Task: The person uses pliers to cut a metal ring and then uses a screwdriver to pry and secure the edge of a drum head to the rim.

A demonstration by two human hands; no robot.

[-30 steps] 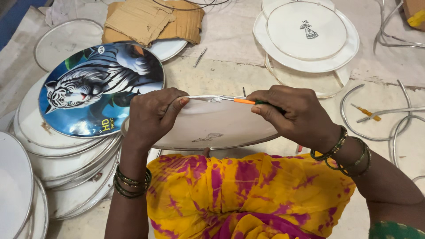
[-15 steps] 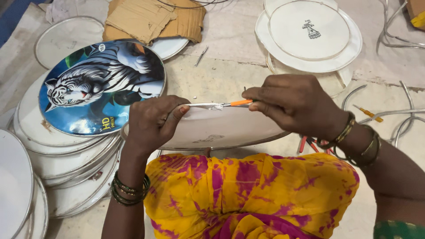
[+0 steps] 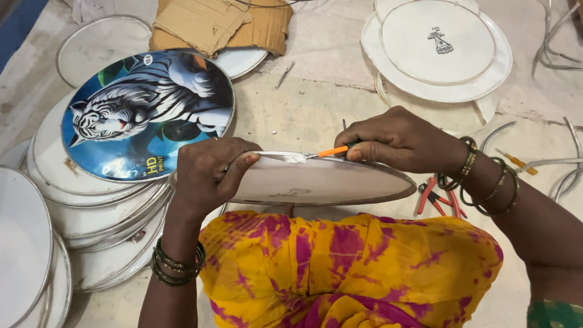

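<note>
white disc: the round white drumhead-like disc with a metal rim lies across your lap, over the yellow and pink cloth, its far edge under both your hands.
orange tool: a thin tool with an orange handle lies along that far rim, its metal tip on a pale smear at the edge.
right hand: your right hand is curled shut around the tool's handle, knuckles up, fingers pressed together.
left hand: your left hand clamps the disc's left rim, thumb on top near the tool's tip, fingers wrapped under the edge.
to your left: a disc printed with a white tiger on blue tops a leaning stack of plain white discs, just beside your left hand but not touching it.
to your right: red-handled pliers lie on the floor beside your right wrist, partly hidden by your bangles; a small orange-handled tool lies further out among bent metal hoops.
far side: folded cardboard rests on a white disc at the top, and a stack of white discs with a small dark emblem sits well apart at top right.
in the way: nothing lies between your hands; your own right hand hides the rear of the tool handle.
</note>
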